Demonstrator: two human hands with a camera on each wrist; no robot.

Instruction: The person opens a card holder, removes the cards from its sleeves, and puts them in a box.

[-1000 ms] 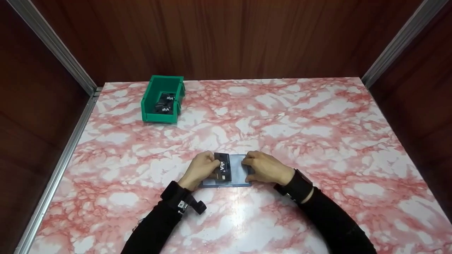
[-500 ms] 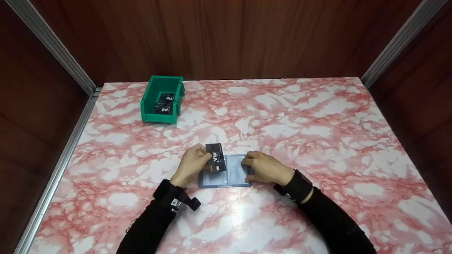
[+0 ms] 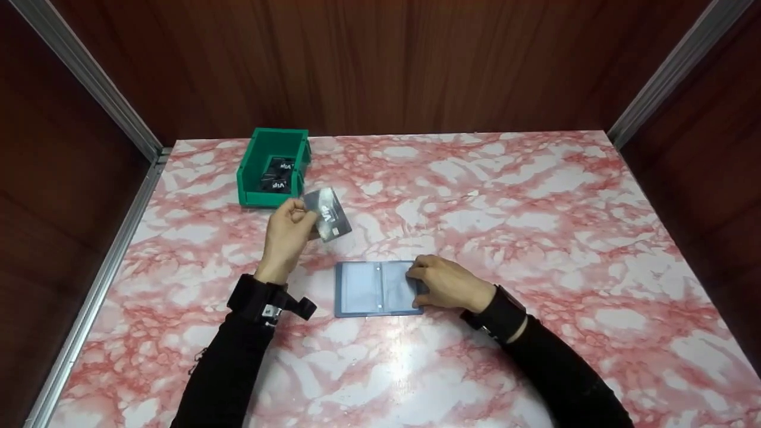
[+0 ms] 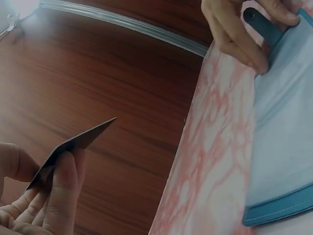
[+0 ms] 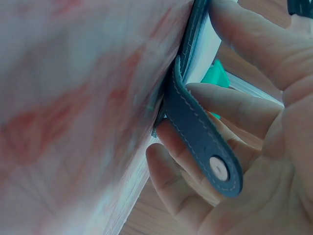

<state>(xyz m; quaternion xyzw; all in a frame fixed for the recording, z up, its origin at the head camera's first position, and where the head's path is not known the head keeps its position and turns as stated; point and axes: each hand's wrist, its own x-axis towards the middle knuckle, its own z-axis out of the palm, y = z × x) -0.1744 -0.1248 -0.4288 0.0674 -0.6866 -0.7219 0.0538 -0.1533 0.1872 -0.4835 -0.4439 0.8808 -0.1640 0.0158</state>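
Note:
My left hand (image 3: 285, 238) pinches a dark card marked "VIP" (image 3: 329, 215) between thumb and fingers, up off the table and just in front of the green bin. In the left wrist view the card (image 4: 73, 144) is seen nearly edge-on. A blue card holder (image 3: 339, 291) lies spread flat, its clear sleeves showing pale on both sides of the fold. My right hand (image 3: 449, 284) grips the holder's right edge with bent fingers and thumb. The right wrist view shows the holder's stitched strap (image 5: 200, 142) with a metal snap, sticking out between those fingers.
A green bin (image 3: 270, 200) stands at the back left of the table, with several black VIP cards (image 3: 277, 175) inside. Red-and-white marbled table top (image 3: 505, 368) runs to wood-patterned walls (image 3: 380, 65) at the back and sides.
My left hand has lifted the card off the holder's left side and carried it up and left toward the bin, tilting it. The right hand and holder stay where they were.

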